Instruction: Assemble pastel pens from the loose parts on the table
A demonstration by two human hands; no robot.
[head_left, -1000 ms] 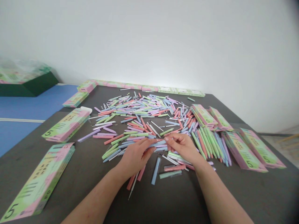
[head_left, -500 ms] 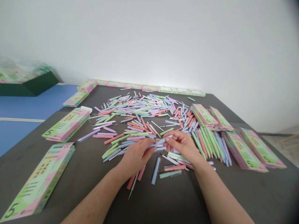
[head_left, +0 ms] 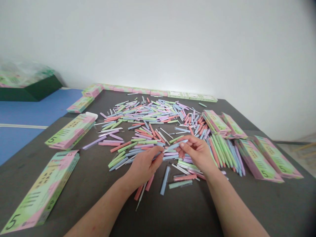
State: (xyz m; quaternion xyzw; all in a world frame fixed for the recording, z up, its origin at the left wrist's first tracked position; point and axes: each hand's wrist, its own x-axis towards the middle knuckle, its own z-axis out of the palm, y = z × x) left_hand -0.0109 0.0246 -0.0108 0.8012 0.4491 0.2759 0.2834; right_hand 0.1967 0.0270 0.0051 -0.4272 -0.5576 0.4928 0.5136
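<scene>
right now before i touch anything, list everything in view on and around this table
pastel plastic pens: hundreds, pink, green, blue, lilac, scattered mid-table
dark grey table: one, dark grey, under everything
pink-and-green cardboard boxes: seven, printed 5, on both sides of the pens
row of matching boxes: several, pink and green, along the far edge
dark green carton: one, dark green, beyond the table at left
blue floor: blue, left of the table
left hand: one, fingers at the pens
right hand: one, pinching a pale blue pen

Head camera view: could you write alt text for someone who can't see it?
The right hand pinches a pale blue pen, the left hand close beside it, above a heap of pastel pens on a dark table, with pink-and-green boxes around.
</scene>
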